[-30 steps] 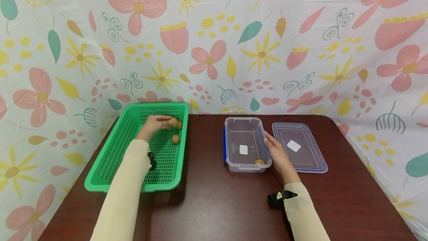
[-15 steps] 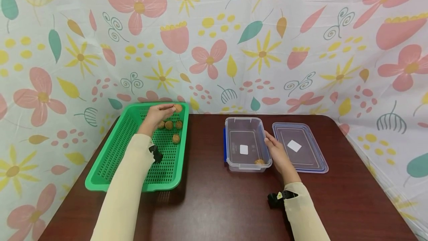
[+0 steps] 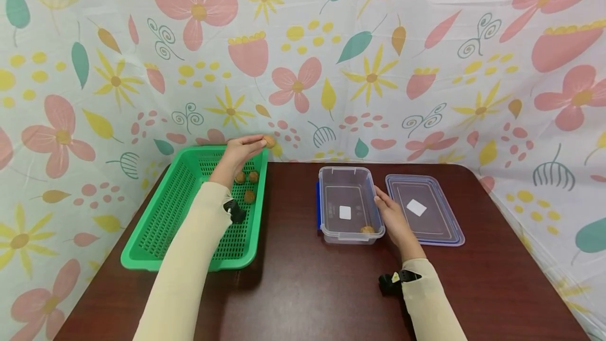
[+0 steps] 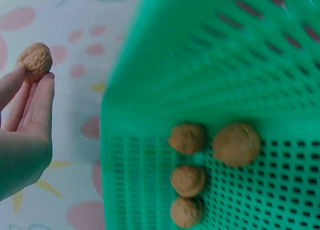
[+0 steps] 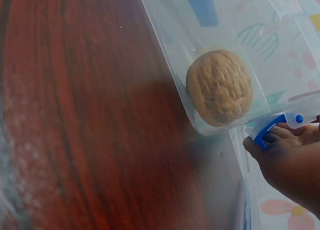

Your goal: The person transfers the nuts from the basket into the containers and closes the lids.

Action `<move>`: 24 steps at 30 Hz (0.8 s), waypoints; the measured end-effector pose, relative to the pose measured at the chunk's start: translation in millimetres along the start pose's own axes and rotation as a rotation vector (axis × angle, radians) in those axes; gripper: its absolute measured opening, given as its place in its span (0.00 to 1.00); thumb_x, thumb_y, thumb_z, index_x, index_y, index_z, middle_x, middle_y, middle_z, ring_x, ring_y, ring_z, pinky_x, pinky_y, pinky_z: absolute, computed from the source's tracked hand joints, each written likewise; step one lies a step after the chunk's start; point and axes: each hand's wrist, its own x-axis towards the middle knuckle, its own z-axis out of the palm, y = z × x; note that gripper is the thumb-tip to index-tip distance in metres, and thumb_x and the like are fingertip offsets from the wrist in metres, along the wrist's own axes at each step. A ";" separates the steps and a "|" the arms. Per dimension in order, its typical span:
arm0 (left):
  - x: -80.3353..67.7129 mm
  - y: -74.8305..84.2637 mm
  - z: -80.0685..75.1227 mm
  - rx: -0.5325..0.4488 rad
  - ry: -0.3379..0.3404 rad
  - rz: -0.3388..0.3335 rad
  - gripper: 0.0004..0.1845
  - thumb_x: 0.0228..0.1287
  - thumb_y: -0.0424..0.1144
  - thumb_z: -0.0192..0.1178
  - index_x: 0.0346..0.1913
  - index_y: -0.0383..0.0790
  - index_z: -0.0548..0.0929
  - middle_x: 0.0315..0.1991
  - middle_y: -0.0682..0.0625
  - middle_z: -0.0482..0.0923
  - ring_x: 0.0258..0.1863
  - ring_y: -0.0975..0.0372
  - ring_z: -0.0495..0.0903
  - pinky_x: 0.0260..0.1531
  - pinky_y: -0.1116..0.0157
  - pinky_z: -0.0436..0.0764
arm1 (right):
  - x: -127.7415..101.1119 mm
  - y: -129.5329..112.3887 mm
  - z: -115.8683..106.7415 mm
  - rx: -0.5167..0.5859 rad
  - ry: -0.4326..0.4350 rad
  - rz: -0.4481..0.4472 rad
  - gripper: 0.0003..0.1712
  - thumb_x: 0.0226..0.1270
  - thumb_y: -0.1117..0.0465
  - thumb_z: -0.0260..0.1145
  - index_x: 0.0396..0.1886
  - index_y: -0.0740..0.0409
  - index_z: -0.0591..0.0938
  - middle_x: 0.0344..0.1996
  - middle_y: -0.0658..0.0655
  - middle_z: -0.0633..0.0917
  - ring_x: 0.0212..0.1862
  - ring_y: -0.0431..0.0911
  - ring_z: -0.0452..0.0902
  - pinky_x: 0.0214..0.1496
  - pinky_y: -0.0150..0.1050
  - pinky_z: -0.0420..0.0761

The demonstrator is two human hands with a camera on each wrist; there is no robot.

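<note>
Evenly ridged and rounded, a light-brown walnut with a wrinkled shell (image 4: pixel 36 61) sits pinched between the thumb and fingertips of the left hand (image 4: pixel 32 125), the grip only as wide as the nut. It is beyond the far right corner of the green perforated plastic basket (image 3: pixel 142 264), which holds four more walnuts (image 4: pixel 236 144). That arm reaches forward across the basket, its cream sleeve (image 3: pixel 189 246) slanting rightward. The right hand (image 3: pixel 394 218) touches the right side of a clear rectangular plastic container (image 3: pixel 344 193) with one walnut inside (image 5: pixel 220 88); how tightly its fingers close I cannot tell.
</note>
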 end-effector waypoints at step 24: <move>13.9 -5.8 102.4 -0.077 -0.097 0.104 0.20 0.63 0.28 0.63 0.58 0.28 0.78 0.57 0.37 0.77 0.57 0.51 0.77 0.56 0.63 0.77 | -0.1 1.2 -0.1 0.004 -0.005 -0.013 0.28 0.80 0.61 0.43 0.75 0.62 0.55 0.74 0.63 0.55 0.75 0.56 0.45 0.75 0.50 0.46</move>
